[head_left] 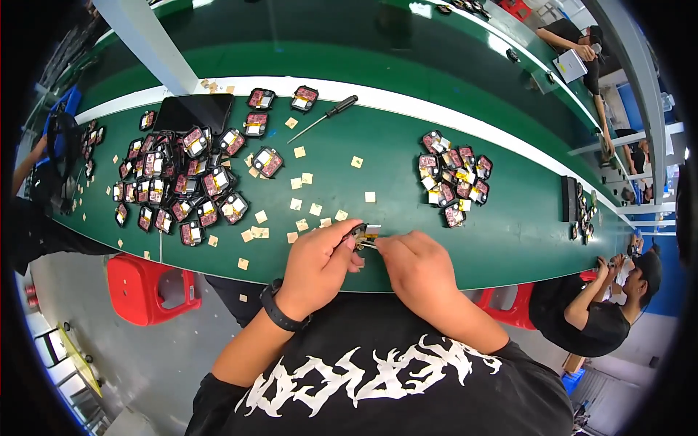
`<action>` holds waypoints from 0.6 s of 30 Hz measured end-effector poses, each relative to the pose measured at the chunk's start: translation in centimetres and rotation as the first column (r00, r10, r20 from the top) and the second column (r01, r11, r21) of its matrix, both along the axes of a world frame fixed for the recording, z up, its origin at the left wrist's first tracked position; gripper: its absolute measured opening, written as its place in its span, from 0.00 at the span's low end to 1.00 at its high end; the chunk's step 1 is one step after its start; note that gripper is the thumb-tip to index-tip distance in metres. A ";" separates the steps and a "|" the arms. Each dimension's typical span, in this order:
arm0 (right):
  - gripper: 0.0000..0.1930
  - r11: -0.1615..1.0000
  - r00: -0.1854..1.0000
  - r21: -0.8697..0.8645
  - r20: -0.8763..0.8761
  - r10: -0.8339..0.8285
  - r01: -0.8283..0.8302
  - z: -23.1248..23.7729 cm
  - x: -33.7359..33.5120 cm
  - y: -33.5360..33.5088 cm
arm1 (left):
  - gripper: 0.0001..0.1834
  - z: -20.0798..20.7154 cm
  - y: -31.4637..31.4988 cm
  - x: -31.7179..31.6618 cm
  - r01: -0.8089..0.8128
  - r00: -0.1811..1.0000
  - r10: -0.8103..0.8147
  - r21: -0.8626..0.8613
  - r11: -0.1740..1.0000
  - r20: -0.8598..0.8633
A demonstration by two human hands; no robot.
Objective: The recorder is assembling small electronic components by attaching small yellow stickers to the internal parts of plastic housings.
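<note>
Close to the table's near edge, my left hand is closed around a small black device housing, of which only the rim and a bit of yellow show between the fingers. My right hand pinches a thin metal tool, seemingly tweezers, its tip against the housing. Fingers cover most of both. To the left lies a big heap of open black housings with red circuit boards and white parts. A smaller group of them sits to the right, some showing yellow tape.
Small beige squares are scattered over the green table. A screwdriver lies near the white ledge, beside a dark flat tray. Red stools stand at the near edge. A co-worker sits at the right.
</note>
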State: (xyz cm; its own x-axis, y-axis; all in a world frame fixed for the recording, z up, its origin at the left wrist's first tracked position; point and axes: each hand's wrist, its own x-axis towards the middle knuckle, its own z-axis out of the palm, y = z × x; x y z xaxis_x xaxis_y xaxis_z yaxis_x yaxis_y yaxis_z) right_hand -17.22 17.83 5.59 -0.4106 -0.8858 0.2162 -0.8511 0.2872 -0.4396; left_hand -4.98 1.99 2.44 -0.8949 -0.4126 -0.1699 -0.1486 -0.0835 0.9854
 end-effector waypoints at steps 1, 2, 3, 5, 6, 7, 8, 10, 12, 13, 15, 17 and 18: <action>0.13 1.000 1.000 0.002 0.008 0.002 -0.002 0.0 0.0 0.0 | 0.16 0.0 -0.1 0.1 0.001 1.000 -0.001 -0.002 1.000 -0.001; 0.13 1.000 1.000 0.002 0.007 0.000 0.000 0.0 0.0 0.1 | 0.16 0.0 -0.1 0.2 -0.003 1.000 0.003 -0.004 1.000 -0.016; 0.14 1.000 1.000 0.011 0.020 0.011 -0.011 0.0 0.0 0.2 | 0.16 0.0 0.0 0.2 -0.008 1.000 0.007 -0.006 1.000 -0.030; 0.15 1.000 0.999 0.020 0.032 0.019 -0.020 -0.1 0.0 0.3 | 0.16 0.1 -0.1 0.2 -0.002 1.000 0.002 0.037 0.999 -0.018; 0.13 1.000 0.998 -0.018 0.062 0.020 -0.018 -0.3 0.0 0.3 | 0.16 0.2 -0.1 0.2 0.002 1.000 -0.002 0.080 0.997 -0.005; 0.11 0.998 0.995 -0.055 0.093 0.021 -0.016 -0.4 -0.1 0.3 | 0.16 0.1 -0.1 0.2 0.004 1.000 -0.003 0.079 0.997 -0.006; 0.11 0.998 0.995 -0.056 0.093 0.020 -0.015 -0.5 -0.1 0.3 | 0.16 -0.1 -0.2 0.2 0.005 1.000 -0.004 0.129 0.992 -0.010; 0.10 0.997 0.990 -0.068 0.137 0.031 -0.022 -0.6 -0.2 0.3 | 0.17 -0.4 -0.2 0.3 0.009 1.000 -0.006 0.178 0.984 -0.013; 0.09 0.992 0.982 -0.122 0.185 0.048 -0.025 -0.7 -0.5 0.2 | 0.17 -0.5 -0.5 0.4 0.015 1.000 -0.008 0.295 0.955 -0.026; 0.09 0.985 0.971 -0.173 0.232 0.066 -0.025 -0.7 -0.6 0.2 | 0.17 -0.5 -0.5 0.4 0.014 1.000 -0.007 0.292 0.956 -0.026; 0.09 0.991 0.896 -0.109 0.444 -0.023 0.080 -0.1 -0.3 0.5 | 0.18 -0.8 -0.4 0.5 -0.019 0.998 0.038 0.380 0.925 -0.042; 0.09 0.985 0.769 -0.021 0.628 -0.119 0.170 -0.1 -0.5 1.0 | 0.18 -0.7 -0.4 0.5 -0.027 0.999 0.040 0.364 0.931 -0.031; 0.11 0.979 0.618 -0.024 0.779 -0.110 0.205 -0.6 -0.9 1.5 | 0.18 -0.7 -0.3 0.5 -0.033 0.999 0.042 0.349 0.937 -0.019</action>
